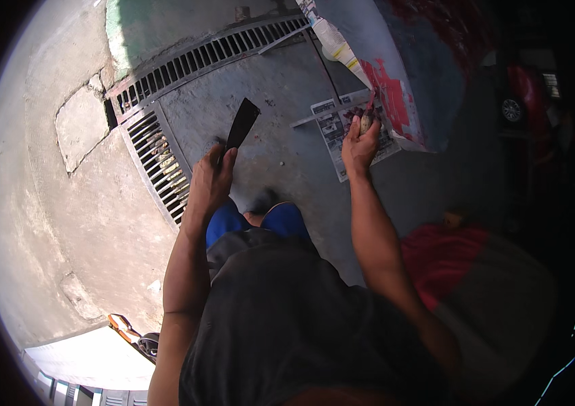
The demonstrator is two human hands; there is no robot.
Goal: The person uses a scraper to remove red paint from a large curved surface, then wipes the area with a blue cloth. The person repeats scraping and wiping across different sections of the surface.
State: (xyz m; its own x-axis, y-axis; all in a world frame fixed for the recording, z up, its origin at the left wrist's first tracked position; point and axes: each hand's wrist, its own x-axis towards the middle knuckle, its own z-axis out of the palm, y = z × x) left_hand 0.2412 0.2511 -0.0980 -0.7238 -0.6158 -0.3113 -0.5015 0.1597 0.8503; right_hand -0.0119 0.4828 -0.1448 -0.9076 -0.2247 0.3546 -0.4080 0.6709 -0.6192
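Observation:
My left hand (215,175) grips a dark, flat-bladed tool (243,123), its wide end pointing up and away from me. In my right hand (361,147) is a light, rounded handle (366,123) of a tool with a reddish, narrow front part. That tool's tip is at the lower edge of a grey panel (419,96) with red patches, beside a strip of newspaper (338,45) along the panel's edge. Whether the tip touches the panel I cannot tell. Under my right hand, newspaper sheets (335,147) with dark reddish bits lie on the floor.
Metal drain grates (158,162) run along the concrete floor at left and ahead. A thin flat strip (303,122) lies by the newspaper. To my right rests a red and dark cloth-like thing (445,259). A red vehicle with a wheel (512,110) stands in shadow at far right.

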